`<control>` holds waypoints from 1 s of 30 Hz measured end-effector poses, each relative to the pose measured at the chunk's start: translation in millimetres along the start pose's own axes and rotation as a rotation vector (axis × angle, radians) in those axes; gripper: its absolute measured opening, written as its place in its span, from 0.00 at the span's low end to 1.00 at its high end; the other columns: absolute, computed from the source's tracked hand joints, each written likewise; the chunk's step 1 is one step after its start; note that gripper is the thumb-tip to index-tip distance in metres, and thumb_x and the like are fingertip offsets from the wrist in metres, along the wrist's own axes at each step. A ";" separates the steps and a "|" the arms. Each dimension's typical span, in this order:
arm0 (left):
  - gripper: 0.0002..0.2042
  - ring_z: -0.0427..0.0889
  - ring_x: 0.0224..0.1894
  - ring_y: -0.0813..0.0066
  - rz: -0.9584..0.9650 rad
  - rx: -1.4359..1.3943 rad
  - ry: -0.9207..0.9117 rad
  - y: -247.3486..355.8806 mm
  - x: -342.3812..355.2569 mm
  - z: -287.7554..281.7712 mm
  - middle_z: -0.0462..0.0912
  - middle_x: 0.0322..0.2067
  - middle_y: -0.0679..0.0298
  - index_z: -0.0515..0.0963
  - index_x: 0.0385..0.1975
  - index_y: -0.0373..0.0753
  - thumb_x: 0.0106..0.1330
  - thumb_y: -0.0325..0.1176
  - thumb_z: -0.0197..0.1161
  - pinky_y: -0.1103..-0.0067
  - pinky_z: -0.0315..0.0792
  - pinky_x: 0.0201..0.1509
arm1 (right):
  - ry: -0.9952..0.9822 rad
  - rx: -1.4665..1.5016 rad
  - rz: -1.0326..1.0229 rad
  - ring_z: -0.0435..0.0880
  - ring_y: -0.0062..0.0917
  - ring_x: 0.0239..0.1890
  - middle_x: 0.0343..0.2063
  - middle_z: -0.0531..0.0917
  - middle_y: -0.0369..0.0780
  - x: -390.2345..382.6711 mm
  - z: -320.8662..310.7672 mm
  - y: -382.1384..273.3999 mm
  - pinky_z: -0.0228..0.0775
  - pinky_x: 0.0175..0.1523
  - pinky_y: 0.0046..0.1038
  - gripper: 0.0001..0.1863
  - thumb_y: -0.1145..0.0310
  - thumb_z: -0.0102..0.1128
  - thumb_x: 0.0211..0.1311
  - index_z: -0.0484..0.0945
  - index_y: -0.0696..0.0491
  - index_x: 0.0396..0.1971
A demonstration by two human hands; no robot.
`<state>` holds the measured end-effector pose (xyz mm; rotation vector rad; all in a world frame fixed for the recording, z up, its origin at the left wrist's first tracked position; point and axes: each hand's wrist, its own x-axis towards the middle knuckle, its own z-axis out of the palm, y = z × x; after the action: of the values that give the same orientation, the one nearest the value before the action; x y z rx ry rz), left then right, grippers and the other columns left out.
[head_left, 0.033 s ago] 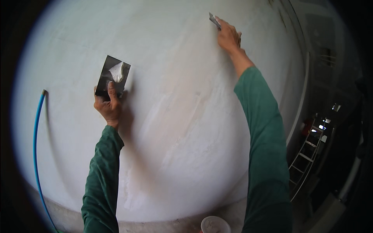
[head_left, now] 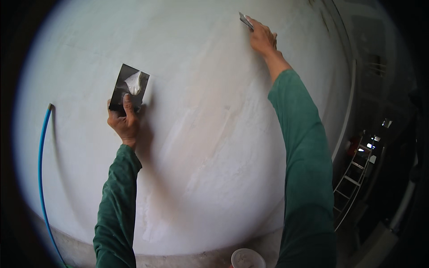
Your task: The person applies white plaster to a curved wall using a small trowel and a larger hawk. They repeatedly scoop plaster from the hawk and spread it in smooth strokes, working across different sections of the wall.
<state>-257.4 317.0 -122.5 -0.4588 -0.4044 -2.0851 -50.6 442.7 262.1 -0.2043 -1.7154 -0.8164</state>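
In my left hand (head_left: 124,121) is a dark flat rectangular plate (head_left: 117,91), its lower end gripped with the thumb lying over its face. A lump of white putty (head_left: 133,83) sits on the upper part of that plate. My right hand (head_left: 262,38) is raised high, fingers closed round a putty knife (head_left: 245,20) whose blade is at the pale wall (head_left: 192,58). Whether the blade edge touches the wall I cannot tell. Smeared, slightly beige streaks run diagonally across the wall below the right hand.
A blue tube (head_left: 41,169) rises along the wall at the left. At the bottom, close to my right forearm, stands a round white bucket (head_left: 248,258). A metal ladder (head_left: 351,180) leans in the dark area on the right, beyond the wall's edge.
My right hand and the putty knife have moved slightly up and left along the wall. My left hand with the plate is almost where it was.
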 end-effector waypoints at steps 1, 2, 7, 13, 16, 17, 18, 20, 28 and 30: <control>0.10 0.80 0.27 0.83 -0.005 -0.010 -0.008 -1.9 1.1 0.0 0.86 0.27 0.67 0.79 0.38 0.35 0.76 0.36 0.67 0.82 0.75 0.32 | -0.080 -0.010 -0.020 0.71 0.35 0.72 0.70 0.75 0.30 16.4 5.7 7.0 0.45 0.75 0.71 0.30 0.75 0.44 0.75 0.70 0.30 0.72; 0.10 0.79 0.27 0.83 -0.008 -0.021 -0.013 -3.7 2.8 -0.3 0.86 0.27 0.67 0.79 0.38 0.35 0.76 0.36 0.67 0.82 0.75 0.32 | -0.102 -0.021 -0.035 0.71 0.35 0.72 0.69 0.75 0.30 29.4 7.2 10.5 0.46 0.75 0.71 0.31 0.75 0.45 0.75 0.70 0.29 0.72; 0.10 0.79 0.27 0.83 0.015 -0.004 -0.032 -7.2 4.3 -2.1 0.86 0.27 0.67 0.79 0.38 0.34 0.76 0.36 0.66 0.82 0.74 0.31 | -0.196 -0.080 -0.035 0.71 0.36 0.72 0.69 0.75 0.30 -0.6 5.2 -7.6 0.48 0.75 0.71 0.31 0.75 0.46 0.76 0.69 0.28 0.72; 0.10 0.80 0.28 0.83 0.058 -0.007 -0.012 -4.7 4.0 1.1 0.86 0.28 0.66 0.79 0.39 0.34 0.76 0.35 0.66 0.82 0.75 0.33 | -0.122 -0.015 -0.145 0.71 0.36 0.71 0.70 0.74 0.33 -85.9 24.0 -18.4 0.49 0.75 0.70 0.33 0.78 0.49 0.71 0.70 0.32 0.72; 0.10 0.81 0.29 0.82 -0.002 -0.033 -0.025 -4.2 3.4 1.3 0.86 0.28 0.66 0.79 0.40 0.33 0.76 0.35 0.66 0.82 0.76 0.34 | -0.115 0.013 -0.148 0.70 0.38 0.71 0.70 0.74 0.36 -142.0 31.1 -39.9 0.49 0.75 0.68 0.34 0.79 0.50 0.68 0.71 0.35 0.72; 0.10 0.81 0.29 0.82 -0.003 -0.033 -0.023 -4.6 3.2 1.1 0.86 0.28 0.66 0.79 0.40 0.33 0.76 0.35 0.66 0.82 0.76 0.34 | -0.117 0.012 -0.147 0.70 0.40 0.71 0.70 0.74 0.37 -159.2 32.8 -50.0 0.49 0.75 0.67 0.34 0.79 0.51 0.68 0.71 0.36 0.72; 0.10 0.81 0.29 0.82 -0.003 -0.034 -0.026 -4.8 2.8 0.8 0.86 0.28 0.66 0.79 0.40 0.33 0.76 0.35 0.66 0.82 0.76 0.34 | -0.098 0.004 -0.153 0.69 0.41 0.71 0.70 0.74 0.38 -176.2 34.4 -59.8 0.49 0.75 0.67 0.34 0.79 0.51 0.67 0.71 0.37 0.72; 0.10 0.81 0.29 0.82 0.017 0.004 -0.031 -6.3 4.2 0.4 0.86 0.28 0.66 0.80 0.40 0.33 0.76 0.36 0.66 0.81 0.76 0.34 | -0.092 0.037 -0.162 0.69 0.44 0.71 0.69 0.74 0.40 -213.3 38.3 -78.3 0.48 0.75 0.68 0.33 0.79 0.51 0.68 0.71 0.39 0.72; 0.11 0.81 0.29 0.82 0.059 0.039 0.001 -6.4 2.9 2.5 0.86 0.28 0.66 0.80 0.39 0.34 0.76 0.36 0.67 0.80 0.77 0.35 | -0.366 0.024 -0.319 0.68 0.50 0.69 0.70 0.72 0.42 -370.1 22.6 -147.7 0.50 0.72 0.71 0.38 0.80 0.55 0.63 0.67 0.41 0.75; 0.10 0.81 0.29 0.81 0.051 0.030 -0.003 -5.6 3.3 3.6 0.85 0.27 0.66 0.80 0.39 0.34 0.76 0.36 0.67 0.81 0.77 0.35 | -0.371 0.019 -0.326 0.69 0.46 0.70 0.69 0.73 0.44 -370.0 10.0 -141.1 0.48 0.73 0.72 0.36 0.78 0.55 0.65 0.67 0.43 0.75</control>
<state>-263.2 319.0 -118.3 -0.4500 -0.4210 -2.0269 -15.6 446.0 -132.5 -0.0633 -2.1405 -1.0482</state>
